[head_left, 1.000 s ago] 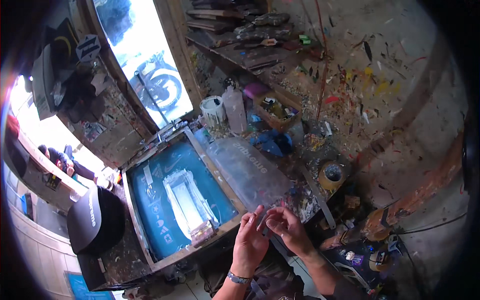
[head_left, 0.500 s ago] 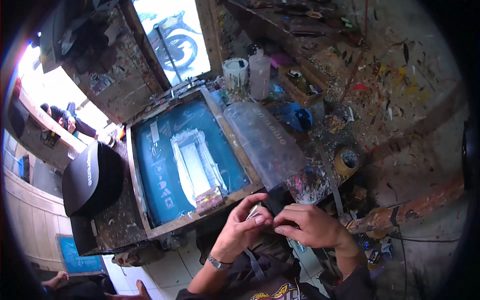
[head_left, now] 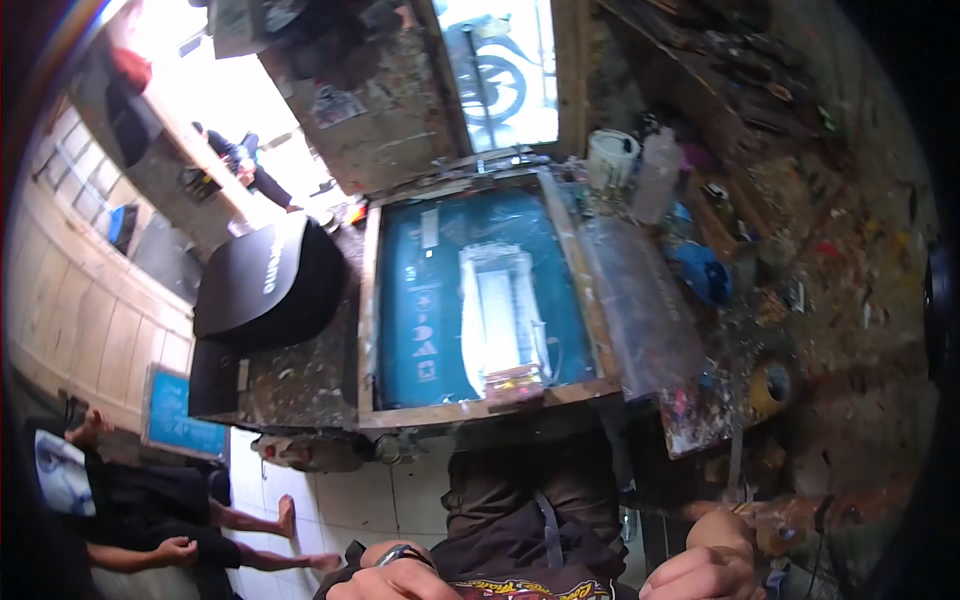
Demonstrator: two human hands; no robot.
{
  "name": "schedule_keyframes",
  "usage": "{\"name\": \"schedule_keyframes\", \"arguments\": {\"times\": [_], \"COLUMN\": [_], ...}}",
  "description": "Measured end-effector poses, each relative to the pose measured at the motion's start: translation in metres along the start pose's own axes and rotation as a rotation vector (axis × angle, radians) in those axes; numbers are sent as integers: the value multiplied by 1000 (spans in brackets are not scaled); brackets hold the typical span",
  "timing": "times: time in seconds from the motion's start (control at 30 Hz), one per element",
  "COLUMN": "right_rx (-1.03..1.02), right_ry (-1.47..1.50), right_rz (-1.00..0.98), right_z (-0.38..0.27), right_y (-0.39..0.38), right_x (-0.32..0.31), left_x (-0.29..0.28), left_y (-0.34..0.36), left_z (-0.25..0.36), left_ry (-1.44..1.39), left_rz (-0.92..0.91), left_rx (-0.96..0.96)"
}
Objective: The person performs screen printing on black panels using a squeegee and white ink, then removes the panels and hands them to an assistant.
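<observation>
My left hand [head_left: 405, 578], with a watch at its wrist, is low in front of my dark shirt; the lower edge cuts it off and its fingers are hidden. To the right, my right hand [head_left: 700, 572] is beside my shirt with its fingers curled; what they hold, if anything, is hidden. Both hands are apart from the table. Beyond them lies a wooden-framed printing screen [head_left: 400, 330] with blue mesh and a white-smeared rectangle in the middle. A squeegee-like block [head_left: 513, 386] rests at the screen's near edge.
Left of the screen sits a dark curved stack [head_left: 265, 280] with pale lettering. A clear plastic sheet [head_left: 640, 310], white tub [head_left: 612, 160], bottle [head_left: 657, 175] and tape roll [head_left: 771, 387] are to the right. Another person's legs [head_left: 255, 520] stretch across the floor at left.
My hands were close together before the screen, the left with a small object in its fingers. They have parted and dropped to the lower edge. The view has swung left.
</observation>
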State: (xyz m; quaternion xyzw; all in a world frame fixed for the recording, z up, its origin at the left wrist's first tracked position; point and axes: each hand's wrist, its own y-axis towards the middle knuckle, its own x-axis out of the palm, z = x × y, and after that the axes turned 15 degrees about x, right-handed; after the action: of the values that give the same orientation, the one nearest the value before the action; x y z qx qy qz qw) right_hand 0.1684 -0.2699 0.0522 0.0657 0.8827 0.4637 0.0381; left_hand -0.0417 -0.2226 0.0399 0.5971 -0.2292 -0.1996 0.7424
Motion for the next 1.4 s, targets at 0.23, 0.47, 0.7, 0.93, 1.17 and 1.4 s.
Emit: {"name": "schedule_keyframes", "arguments": {"times": [0.23,0.47,0.7,0.93,1.17,1.4], "right_rx": [-94,696,893,1390,1147,1086], "right_ry": [222,124,-325,136,-36,611], "right_rz": [-20,197,669,855,834,1067], "right_z": [8,66,115,99,143,90], "right_y": [-1,-54,-229,-325,-369,-231], "right_x": [15,-49,-26,-51,-95,-74], "left_x": [4,31,198,355,340,208], "left_y": [-8,5,-79,-156,-159,-120], "left_z": [12,-36,-138,-124,-159,-120], "left_ry": [3,-256,-452,-561,-14,58], "left_rz": [134,-12,-152,-335,-754,-547], "left_rx": [171,50,-741,-831,-54,-331]}}
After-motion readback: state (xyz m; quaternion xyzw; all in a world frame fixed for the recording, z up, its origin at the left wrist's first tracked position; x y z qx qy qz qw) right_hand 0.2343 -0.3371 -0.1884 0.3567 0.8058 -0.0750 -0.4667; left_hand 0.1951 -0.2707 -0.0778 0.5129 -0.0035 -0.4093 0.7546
